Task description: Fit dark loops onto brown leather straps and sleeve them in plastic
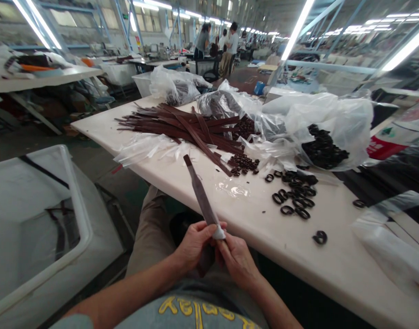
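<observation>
A dark brown strap (pixel 203 194) slants up and away from my hands, its far end over the table's front edge. My left hand (pixel 195 242) pinches its near part between thumb and fingers. Right beside it, my right hand (pixel 239 260) is closed around the same near end. A small white piece (pixel 219 233) shows where the fingers meet; whether it is a wrapping or a tag I cannot tell. Part of the strap hangs below my left hand, and the fingertips partly hide one another.
On the white table (pixel 264 246) lie a pile of brown straps (pixel 182 123), small brown loops (pixel 243 163) and black rings (pixel 298 196). A clear bag (pixel 353 123) holds black pieces behind them. A white bin (pixel 82 228) stands at left. People (pixel 231 45) stand in the background.
</observation>
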Tool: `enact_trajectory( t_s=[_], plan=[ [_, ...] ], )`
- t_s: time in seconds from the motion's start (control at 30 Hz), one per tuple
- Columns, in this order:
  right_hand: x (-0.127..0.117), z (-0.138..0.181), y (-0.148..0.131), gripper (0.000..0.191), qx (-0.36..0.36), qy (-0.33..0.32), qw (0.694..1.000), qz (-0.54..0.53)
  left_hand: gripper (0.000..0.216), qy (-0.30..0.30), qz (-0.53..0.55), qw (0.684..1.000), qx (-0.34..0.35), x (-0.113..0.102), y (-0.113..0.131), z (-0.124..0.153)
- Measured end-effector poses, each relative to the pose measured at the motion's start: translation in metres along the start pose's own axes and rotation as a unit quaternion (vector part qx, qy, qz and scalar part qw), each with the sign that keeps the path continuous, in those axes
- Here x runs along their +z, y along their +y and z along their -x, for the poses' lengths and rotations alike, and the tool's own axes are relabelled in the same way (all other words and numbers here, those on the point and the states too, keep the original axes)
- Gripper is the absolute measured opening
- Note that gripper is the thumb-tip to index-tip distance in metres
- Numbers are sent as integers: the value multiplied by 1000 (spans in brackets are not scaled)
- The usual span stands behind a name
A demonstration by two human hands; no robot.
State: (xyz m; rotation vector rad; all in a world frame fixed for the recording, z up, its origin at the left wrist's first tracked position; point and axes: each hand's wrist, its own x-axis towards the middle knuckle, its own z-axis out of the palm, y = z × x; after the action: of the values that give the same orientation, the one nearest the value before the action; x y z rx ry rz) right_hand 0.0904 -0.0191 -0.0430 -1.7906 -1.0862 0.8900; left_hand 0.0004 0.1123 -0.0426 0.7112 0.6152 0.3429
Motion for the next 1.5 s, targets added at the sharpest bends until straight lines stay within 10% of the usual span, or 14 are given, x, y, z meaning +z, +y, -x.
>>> enact_trajectory(
  t_s=[0.2, 0.4, 0.6, 0.8, 0.97, 1.5],
  plan=[
    [2, 5, 5, 45, 23, -42, 999, 23, 38, 67, 93, 985, 132, -2, 33, -11],
    [-1, 1, 2, 43, 4, -14, 1000, -5, 40, 8, 7, 1000, -11, 2, 8, 4],
    [-3, 9, 7, 44, 22, -61, 998, 5, 34, 43, 88, 988, 118, -4, 38, -9],
    [-6, 8, 7, 46, 39, -45, 998, -21, 33, -7, -29, 1000, -5, -4, 11, 1],
    [-18, 8, -2, 19, 24, -88, 995, -31, 28, 20, -121, 992, 42, -8, -1, 7],
    [-44, 72, 29, 49, 208, -132, 949, -198, 37, 53, -73, 993, 80, -16, 38, -2]
  ],
)
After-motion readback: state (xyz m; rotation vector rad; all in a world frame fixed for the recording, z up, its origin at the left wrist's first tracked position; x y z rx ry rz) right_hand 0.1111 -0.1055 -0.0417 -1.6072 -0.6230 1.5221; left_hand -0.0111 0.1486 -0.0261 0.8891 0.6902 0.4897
